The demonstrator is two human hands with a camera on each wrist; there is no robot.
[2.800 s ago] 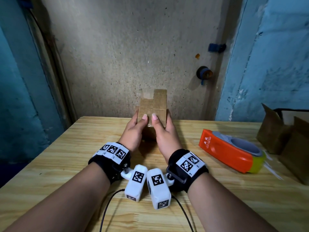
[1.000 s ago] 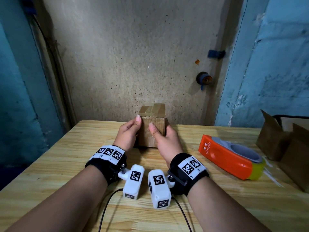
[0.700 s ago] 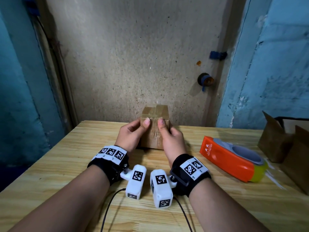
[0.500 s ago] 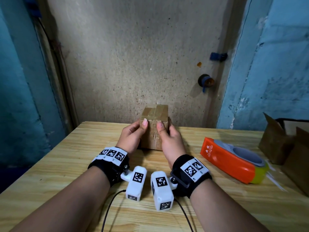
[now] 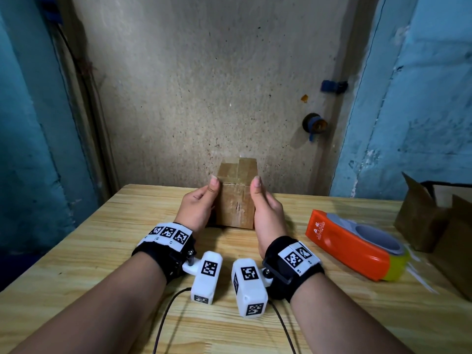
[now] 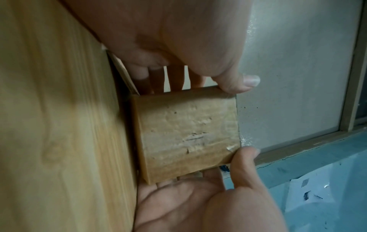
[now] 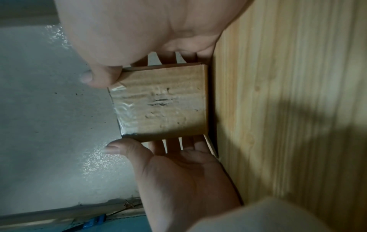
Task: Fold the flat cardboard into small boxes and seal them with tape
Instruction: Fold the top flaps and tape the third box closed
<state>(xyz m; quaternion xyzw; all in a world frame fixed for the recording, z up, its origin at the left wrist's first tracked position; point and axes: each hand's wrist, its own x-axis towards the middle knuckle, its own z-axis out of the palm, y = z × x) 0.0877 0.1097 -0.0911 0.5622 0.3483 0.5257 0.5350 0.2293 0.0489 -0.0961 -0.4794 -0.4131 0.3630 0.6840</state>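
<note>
Small cardboard box (image 5: 236,203), folded, glossy tape over top seam and front face; stands on surface (image 5: 102,251), centre of frame. Left hand (image 5: 198,208) and right hand (image 5: 267,213) flank it, thumbs at the top corners, fingers behind: cradling, seemingly smoothing tape. Sealing probably near done. Next likely: set aside. Tape dispenser (image 5: 357,251) lower right; open cardboard boxes (image 5: 434,226) at right edge; left side offers room.

the orange tape dispenser (image 5: 353,247) carries white printed characters and small letters, too small to read; the wristbands (image 5: 168,235) show only square code markers.
</note>
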